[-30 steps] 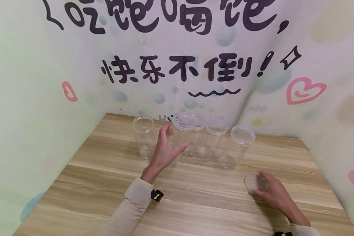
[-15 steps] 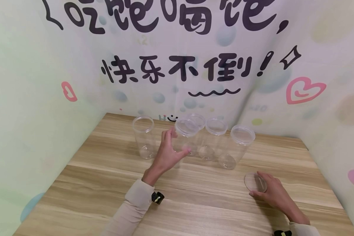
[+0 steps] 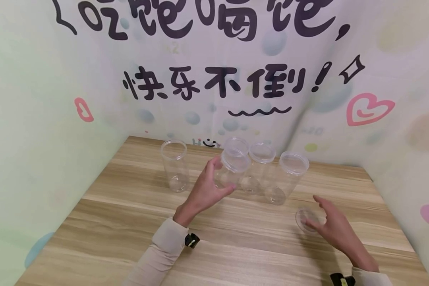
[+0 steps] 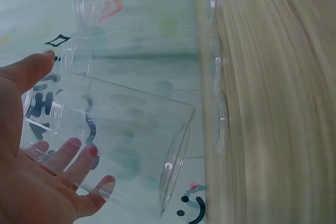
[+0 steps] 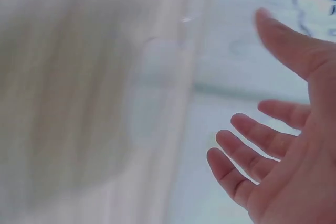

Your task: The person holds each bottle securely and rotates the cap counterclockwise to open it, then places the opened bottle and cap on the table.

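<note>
My left grip (image 3: 208, 190) curled round a clear jar (image 3: 234, 174), held tilted above the table (image 3: 243, 246), my right grip (image 3: 337, 228) with fingers apart near a clear disc (image 3: 306, 219), three jars (image 3: 262, 154) standing beyond, a lone jar (image 3: 175, 165) to the left.

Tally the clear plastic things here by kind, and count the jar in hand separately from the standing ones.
Standing jars: 4
Tilted jar, held in the left hand: 1
Loose round disc, probably a lid: 1
Total: 6
</note>
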`<state>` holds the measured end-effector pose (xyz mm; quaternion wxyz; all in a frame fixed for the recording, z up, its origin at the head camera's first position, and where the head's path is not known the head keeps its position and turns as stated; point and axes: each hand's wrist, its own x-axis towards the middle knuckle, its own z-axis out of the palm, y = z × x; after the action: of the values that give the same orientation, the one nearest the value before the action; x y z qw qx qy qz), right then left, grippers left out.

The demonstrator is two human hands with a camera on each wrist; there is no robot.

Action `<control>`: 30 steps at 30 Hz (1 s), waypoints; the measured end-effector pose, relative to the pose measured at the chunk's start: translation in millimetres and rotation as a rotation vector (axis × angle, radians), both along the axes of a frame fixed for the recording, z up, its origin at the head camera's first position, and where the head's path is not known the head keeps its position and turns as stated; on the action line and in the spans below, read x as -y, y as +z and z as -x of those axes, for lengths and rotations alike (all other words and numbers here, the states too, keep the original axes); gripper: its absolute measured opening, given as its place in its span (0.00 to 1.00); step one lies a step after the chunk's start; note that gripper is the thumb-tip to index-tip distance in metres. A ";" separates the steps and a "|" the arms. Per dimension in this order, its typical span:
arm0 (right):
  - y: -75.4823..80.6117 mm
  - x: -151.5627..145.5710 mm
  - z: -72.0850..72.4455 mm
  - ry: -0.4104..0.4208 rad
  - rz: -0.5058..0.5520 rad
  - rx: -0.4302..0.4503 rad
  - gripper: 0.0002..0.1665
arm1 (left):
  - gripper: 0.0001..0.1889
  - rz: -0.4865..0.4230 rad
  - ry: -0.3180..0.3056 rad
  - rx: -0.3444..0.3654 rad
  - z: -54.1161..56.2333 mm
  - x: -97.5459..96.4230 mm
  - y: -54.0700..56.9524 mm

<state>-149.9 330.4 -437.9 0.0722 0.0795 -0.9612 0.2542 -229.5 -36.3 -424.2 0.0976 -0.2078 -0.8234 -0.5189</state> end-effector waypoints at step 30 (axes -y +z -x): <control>61.3 125.3 6.4 0.167 0.402 -0.147 0.38 | 0.46 0.414 0.019 -0.404 -18.9 -25.7 -0.8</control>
<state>-156.3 205.0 -376.6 0.1352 0.1613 -0.8735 0.4390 -210.6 -10.6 -425.0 0.2201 -0.3149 -0.8775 -0.2871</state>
